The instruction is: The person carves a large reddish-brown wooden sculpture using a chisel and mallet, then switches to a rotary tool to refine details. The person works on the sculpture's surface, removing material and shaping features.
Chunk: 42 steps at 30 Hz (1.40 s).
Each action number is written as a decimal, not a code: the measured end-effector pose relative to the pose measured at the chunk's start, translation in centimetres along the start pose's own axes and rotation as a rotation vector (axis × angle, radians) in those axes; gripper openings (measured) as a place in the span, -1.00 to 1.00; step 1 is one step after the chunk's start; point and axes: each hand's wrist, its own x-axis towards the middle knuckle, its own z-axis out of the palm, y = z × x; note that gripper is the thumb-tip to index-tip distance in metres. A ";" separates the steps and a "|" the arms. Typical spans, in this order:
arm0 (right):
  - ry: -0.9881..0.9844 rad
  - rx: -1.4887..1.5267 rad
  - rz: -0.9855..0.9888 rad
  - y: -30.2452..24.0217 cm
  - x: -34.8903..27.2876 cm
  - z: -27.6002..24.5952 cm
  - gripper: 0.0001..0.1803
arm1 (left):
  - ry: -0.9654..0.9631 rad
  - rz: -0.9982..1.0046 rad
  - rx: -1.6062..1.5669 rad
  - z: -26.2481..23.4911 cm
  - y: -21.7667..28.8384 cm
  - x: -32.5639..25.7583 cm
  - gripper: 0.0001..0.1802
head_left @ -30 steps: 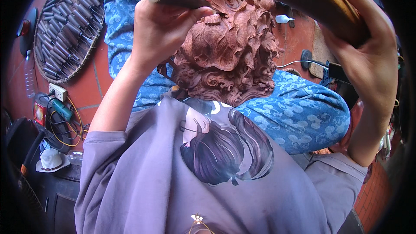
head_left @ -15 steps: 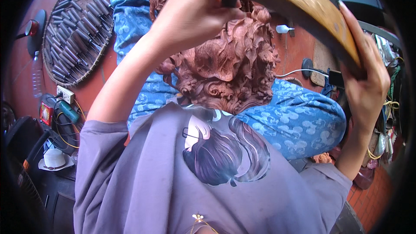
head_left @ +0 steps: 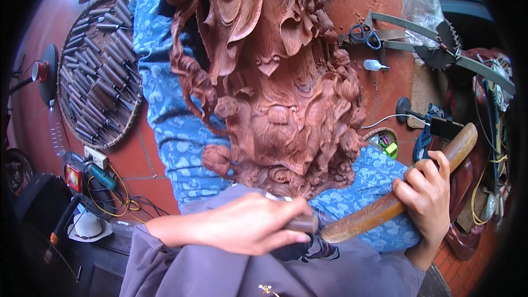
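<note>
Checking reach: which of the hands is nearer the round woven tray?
Left. In view, the left hand is below and right of the tray; the right hand is farther right.

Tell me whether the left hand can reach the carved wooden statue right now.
Probably yes: the left hand is near the lower end of the carved wooden statue, with nothing solid seen between, though it grips a tool handle.

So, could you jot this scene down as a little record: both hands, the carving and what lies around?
Left hand: closed around a brown tool handle
Right hand: wrapped around a curved wooden bar
Contact: bar end near the handle; touching, cannot tell
Carving: ornate, reddish-brown, between legs in blue patterned trousers
Left side: round woven basket holding many dark-handled tools
Right side: small white bottle
</note>
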 end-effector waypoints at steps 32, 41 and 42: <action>-0.152 0.095 0.221 1.0 0.2 1.5 -0.86 | 0.847 1.141 -0.741 1.0 6.2 1.0 -0.72; -0.149 0.140 0.209 1.2 0.3 1.3 -0.86 | 0.597 1.163 -0.280 -2.8 4.0 -0.5 -0.80; -0.160 0.129 0.203 1.3 0.3 1.2 -0.86 | 0.598 1.169 -0.274 -3.1 3.6 -0.8 -0.73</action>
